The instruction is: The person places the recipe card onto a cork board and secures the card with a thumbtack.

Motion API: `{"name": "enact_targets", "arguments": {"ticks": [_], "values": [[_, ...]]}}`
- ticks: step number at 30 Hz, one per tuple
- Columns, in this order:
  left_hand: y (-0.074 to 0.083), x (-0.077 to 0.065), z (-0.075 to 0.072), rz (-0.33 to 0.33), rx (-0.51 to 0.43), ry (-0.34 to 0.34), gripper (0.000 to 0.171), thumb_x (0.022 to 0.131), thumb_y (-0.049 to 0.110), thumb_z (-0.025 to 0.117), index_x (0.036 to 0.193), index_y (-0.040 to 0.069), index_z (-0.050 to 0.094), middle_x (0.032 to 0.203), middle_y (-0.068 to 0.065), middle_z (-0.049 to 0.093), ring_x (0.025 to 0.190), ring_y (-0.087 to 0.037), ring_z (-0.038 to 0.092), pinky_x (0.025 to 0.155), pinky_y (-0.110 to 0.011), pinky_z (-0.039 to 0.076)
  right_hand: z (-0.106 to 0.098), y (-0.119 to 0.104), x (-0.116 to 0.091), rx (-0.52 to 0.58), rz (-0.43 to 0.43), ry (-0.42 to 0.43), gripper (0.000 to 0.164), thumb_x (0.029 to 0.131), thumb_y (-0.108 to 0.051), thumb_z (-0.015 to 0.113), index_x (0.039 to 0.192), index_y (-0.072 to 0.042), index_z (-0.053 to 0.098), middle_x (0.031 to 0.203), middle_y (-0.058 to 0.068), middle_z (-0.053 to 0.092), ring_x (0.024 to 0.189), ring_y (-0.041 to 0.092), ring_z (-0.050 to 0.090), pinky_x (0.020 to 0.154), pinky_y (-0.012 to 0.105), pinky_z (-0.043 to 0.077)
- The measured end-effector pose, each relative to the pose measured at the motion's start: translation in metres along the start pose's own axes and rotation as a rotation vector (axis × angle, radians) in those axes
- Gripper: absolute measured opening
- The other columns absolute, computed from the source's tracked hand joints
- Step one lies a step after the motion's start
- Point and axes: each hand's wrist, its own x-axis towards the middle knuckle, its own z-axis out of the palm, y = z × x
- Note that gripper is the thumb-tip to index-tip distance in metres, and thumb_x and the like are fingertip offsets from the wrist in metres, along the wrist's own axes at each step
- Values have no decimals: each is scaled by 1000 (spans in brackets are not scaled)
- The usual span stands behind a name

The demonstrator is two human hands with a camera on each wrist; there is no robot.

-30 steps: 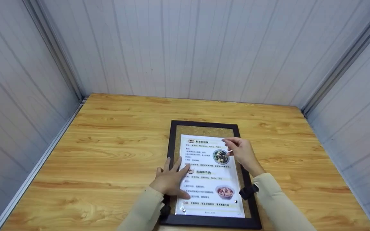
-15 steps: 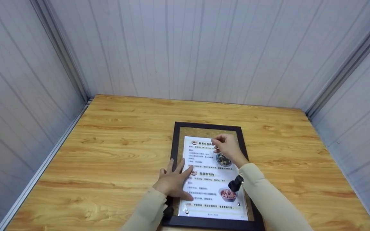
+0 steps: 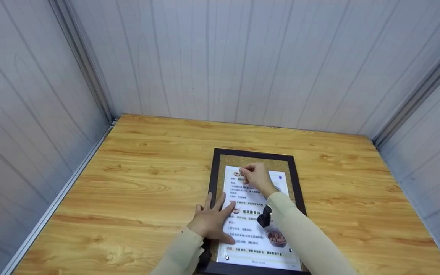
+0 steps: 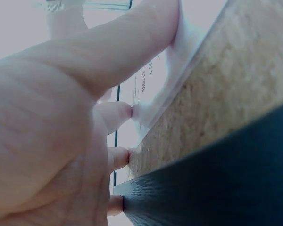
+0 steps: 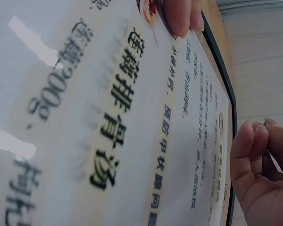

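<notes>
A white printed recipe sheet [image 3: 251, 229] with food pictures lies on a dark-framed cork board [image 3: 294, 175]. My left hand [image 3: 211, 223] rests flat with spread fingers across the sheet's left side and the frame; in the left wrist view its thumb [image 4: 127, 44] presses the sheet near its edge. Over the sheet's top left, my right hand [image 3: 257, 178] pinches a tiny pin between thumb and fingertips; only its dark tip [image 5: 264, 123] shows in the right wrist view. A purple pin [image 3: 282, 177] marks the sheet's top right corner. Small pins sit at the bottom left [image 3: 227, 258] and bottom right [image 3: 290, 250].
The board lies on a wooden table [image 3: 147, 183] close to its front edge. Pale panel walls [image 3: 224, 61] enclose the table at the back and both sides. A dark wrist camera [image 3: 264, 216] hangs over the sheet under the right wrist.
My right hand has moved left from the sheet's top right corner to its top left, uncovering the purple pin. My left hand stays on the sheet. The head view has shifted slightly.
</notes>
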Motion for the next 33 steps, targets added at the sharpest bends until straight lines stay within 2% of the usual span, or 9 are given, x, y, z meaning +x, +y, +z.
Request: {"name": "enact_targets", "arguments": {"ticks": [11,18,24,30,33], "values": [[4,-5,-1,18,46,16,110,66,66,80,157,27,32,165,-10,14,147,-46,6,104,-64,24,13,4,10,-38,7,-36,14,96,-4,63,97,4,75,80,10,71,56,13,59,53,24,52],[3,-5,0,12,44,19,111,65,67,80,157,28,32,165,-10,13,147,-46,5,103,-61,26,18,0,13,-69,28,-56,15,96,-6,64,97,2,76,82,9,72,59,12,59,53,23,52],[1,-4,2,10,29,17,111,64,67,80,157,28,32,165,-10,13,147,-47,5,104,-63,25,19,-2,16,-91,65,-70,13,95,-6,65,96,2,76,79,7,70,61,11,59,53,22,51],[0,-1,2,9,49,23,111,65,68,79,157,29,31,165,-8,13,147,-45,6,102,-57,28,20,-2,22,-138,56,-72,13,94,-6,66,94,2,76,77,6,70,57,10,58,49,21,47],[-2,0,2,8,55,26,111,65,68,79,157,29,31,165,-8,14,147,-44,6,102,-59,28,22,-1,24,-158,44,-71,13,94,-6,66,91,1,77,74,5,69,55,10,56,48,21,45]]}}
